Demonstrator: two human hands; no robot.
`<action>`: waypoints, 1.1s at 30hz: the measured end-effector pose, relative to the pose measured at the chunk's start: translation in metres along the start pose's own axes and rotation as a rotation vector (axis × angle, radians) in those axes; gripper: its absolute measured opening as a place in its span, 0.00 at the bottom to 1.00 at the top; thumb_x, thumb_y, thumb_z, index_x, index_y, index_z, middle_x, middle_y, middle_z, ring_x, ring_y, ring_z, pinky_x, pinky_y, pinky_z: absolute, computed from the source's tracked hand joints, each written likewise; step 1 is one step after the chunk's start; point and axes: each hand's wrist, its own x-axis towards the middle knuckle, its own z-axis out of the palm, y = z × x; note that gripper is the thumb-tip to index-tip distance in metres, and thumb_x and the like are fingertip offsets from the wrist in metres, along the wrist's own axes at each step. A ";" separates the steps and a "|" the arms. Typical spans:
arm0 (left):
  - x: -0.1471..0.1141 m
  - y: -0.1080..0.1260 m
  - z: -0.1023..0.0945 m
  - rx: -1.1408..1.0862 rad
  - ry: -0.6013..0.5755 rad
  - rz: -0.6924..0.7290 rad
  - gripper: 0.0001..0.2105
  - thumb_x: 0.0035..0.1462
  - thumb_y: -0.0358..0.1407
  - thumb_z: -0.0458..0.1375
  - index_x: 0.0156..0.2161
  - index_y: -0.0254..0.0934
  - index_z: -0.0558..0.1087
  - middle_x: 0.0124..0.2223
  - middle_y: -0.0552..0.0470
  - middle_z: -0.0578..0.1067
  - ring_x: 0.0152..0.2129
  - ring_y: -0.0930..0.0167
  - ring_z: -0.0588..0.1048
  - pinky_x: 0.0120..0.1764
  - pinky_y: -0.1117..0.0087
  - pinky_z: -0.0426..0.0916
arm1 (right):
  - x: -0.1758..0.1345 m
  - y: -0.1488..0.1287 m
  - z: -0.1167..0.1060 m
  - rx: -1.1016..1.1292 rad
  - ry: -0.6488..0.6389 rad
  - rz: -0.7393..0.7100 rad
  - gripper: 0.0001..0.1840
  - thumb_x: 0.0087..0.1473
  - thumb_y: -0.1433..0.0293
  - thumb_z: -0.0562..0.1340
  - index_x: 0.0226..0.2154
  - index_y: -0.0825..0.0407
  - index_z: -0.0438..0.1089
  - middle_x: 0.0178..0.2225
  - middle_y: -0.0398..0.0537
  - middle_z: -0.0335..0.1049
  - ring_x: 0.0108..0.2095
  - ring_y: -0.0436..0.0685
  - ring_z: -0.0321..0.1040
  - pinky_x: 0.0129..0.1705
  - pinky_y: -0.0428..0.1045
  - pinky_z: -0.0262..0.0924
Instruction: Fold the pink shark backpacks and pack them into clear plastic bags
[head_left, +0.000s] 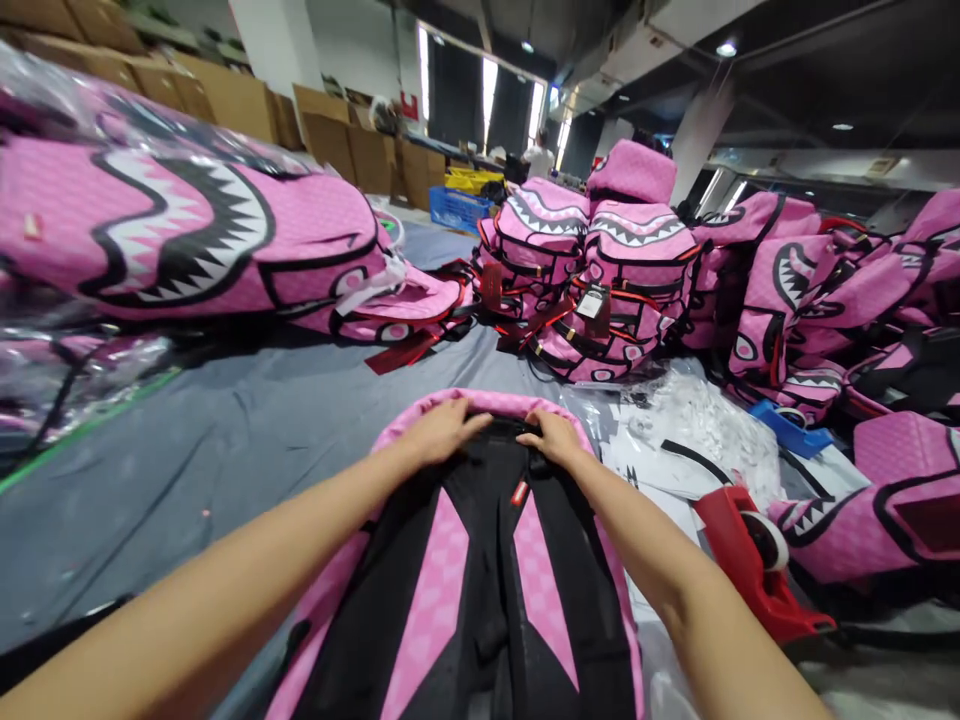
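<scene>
A pink and black backpack (491, 560) lies in front of me with its shoulder straps facing up. My left hand (442, 430) grips its top edge left of the middle, the thumb stretched over the black back panel. On the other side of the top, my right hand (553, 437) is closed on the same edge, its fingers partly curled out of sight. Both straps carry pink checked panels, and a small red tag (519, 493) sits on the right one. The lower end of the backpack runs out of the picture.
Pink shark-mouth backpacks (637, 270) stand across the grey-covered table (225, 430), and more lie stacked at left (315, 230). To the right are clear plastic bags (697, 420), a red tape dispenser (750, 570) and a blue one (791, 428). Cardboard boxes (225, 100) fill the back left.
</scene>
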 end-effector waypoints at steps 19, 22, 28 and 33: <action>-0.067 0.038 0.069 0.181 0.230 0.046 0.30 0.63 0.53 0.55 0.68 0.51 0.63 0.73 0.38 0.56 0.71 0.48 0.51 0.66 0.37 0.47 | 0.078 0.027 -0.047 -0.285 -0.302 -0.136 0.34 0.34 0.73 0.81 0.48 0.51 0.76 0.44 0.50 0.78 0.45 0.64 0.76 0.46 0.50 0.70; -0.057 0.031 0.066 0.164 0.239 0.090 0.32 0.60 0.54 0.58 0.68 0.54 0.62 0.74 0.45 0.55 0.71 0.46 0.48 0.67 0.37 0.45 | 0.100 0.023 -0.030 -0.328 -0.380 -0.128 0.32 0.31 0.73 0.82 0.44 0.51 0.79 0.39 0.47 0.80 0.41 0.61 0.78 0.43 0.46 0.69; -0.026 0.024 0.039 0.160 -0.053 -0.073 0.35 0.60 0.59 0.56 0.69 0.53 0.59 0.74 0.44 0.54 0.72 0.44 0.43 0.64 0.28 0.45 | 0.095 0.010 -0.031 -0.379 -0.313 -0.132 0.37 0.37 0.70 0.81 0.52 0.51 0.74 0.52 0.56 0.76 0.52 0.66 0.74 0.48 0.49 0.66; -0.038 0.027 0.041 0.130 -0.055 -0.086 0.35 0.60 0.59 0.56 0.70 0.54 0.57 0.75 0.45 0.51 0.72 0.45 0.43 0.65 0.29 0.44 | 0.079 0.010 -0.038 -0.376 -0.259 -0.124 0.24 0.46 0.57 0.77 0.44 0.47 0.76 0.49 0.53 0.78 0.51 0.65 0.75 0.47 0.49 0.65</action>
